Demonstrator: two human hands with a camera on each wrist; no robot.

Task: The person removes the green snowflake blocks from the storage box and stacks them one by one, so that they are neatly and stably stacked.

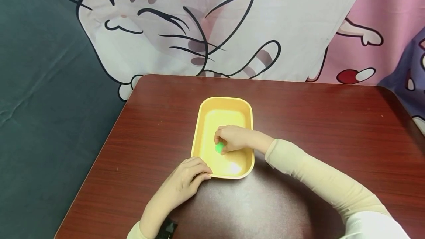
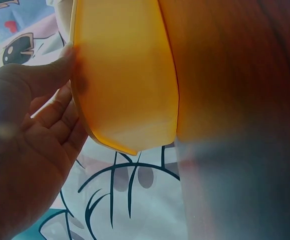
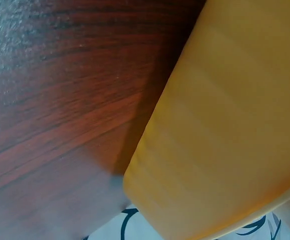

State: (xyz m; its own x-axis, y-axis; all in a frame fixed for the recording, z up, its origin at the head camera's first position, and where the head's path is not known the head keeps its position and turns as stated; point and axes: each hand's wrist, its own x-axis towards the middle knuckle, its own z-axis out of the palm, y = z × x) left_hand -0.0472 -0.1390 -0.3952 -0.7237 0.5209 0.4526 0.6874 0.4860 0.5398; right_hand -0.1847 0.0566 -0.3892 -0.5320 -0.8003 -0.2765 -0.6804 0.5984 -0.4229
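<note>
A yellow plastic tray with rounded corners sits on the table. My left hand holds its near left corner, fingers over the rim and thumb along the near side. From the left wrist view, the tray's side wall stands beside the left hand, whose fingertips are at the rim. Reaching over the tray's right side, my right hand pinches a small bright green piece inside the tray; the fingers partly cover it. The right wrist view shows only the tray's outer wall, which hides that hand.
The reddish-brown wooden table extends around the tray. Behind it hangs a cloth with a cartoon cat, with a pink part at the right. A dark green surface lies beyond the left table edge. A black device is at the left wrist.
</note>
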